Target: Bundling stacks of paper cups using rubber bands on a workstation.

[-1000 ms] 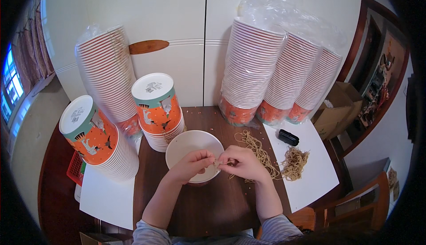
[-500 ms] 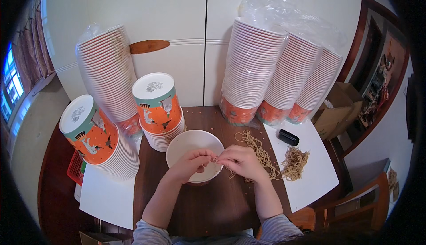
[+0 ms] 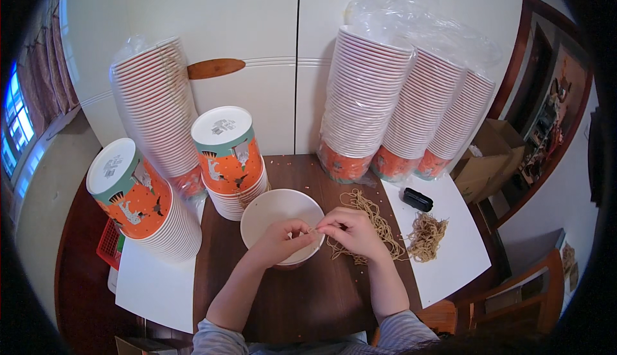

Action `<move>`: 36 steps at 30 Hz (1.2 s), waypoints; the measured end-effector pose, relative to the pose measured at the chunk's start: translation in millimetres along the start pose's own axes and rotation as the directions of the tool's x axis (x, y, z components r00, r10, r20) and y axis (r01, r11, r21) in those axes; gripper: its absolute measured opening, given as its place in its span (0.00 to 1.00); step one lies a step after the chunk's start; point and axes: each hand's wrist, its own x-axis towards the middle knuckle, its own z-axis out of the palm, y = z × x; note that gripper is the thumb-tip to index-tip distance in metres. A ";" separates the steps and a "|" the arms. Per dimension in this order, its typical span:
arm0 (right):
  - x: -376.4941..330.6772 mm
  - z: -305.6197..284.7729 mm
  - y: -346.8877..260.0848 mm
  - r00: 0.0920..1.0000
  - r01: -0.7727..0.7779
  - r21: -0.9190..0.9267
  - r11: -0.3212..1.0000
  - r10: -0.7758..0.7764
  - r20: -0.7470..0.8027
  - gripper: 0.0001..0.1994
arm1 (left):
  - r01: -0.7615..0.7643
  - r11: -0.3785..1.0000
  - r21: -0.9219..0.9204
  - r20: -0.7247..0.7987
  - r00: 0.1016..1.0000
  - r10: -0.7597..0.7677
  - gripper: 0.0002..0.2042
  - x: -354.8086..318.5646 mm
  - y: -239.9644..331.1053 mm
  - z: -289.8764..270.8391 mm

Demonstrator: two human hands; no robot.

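Note:
A white-lined paper bucket stands with its mouth up on the brown table top. Over its right side of the rim, my left hand and my right hand meet fingertip to fingertip. Both are closed in a pinch on what looks like a short bit of thin tan cord, mostly hidden by the fingers. Just right of my right hand lies a loose pile of tan cords. Another tangled cord bundle rests on the white side panel, close to a small black case.
Upside-down stacks of orange and green paper buckets stand at the left and behind the bucket. Plastic-wrapped bucket stacks rise at the back left and back right. A cardboard box sits beyond the right edge.
My left hand has shifted slightly, its fingers now more curled in the pinch. My right hand has risen a little, still at the bucket's rim. The stacks and cord piles are unmoved.

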 end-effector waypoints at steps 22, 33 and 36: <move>-0.4 1.5 13.7 0.982 -0.160 0.185 0.970 0.138 0.128 0.04 | 0.057 0.967 -0.247 0.058 0.997 -0.044 0.04 0.1 4.7 -7.7; -0.8 1.1 9.8 0.990 -0.127 0.167 0.978 0.115 0.078 0.04 | 0.094 0.964 -0.250 0.086 0.993 -0.075 0.04 -0.9 2.8 -5.2; -0.9 2.1 11.0 0.987 -0.142 0.176 0.974 0.126 0.098 0.04 | 0.059 0.967 -0.248 0.021 0.998 -0.055 0.04 -0.2 1.8 -0.6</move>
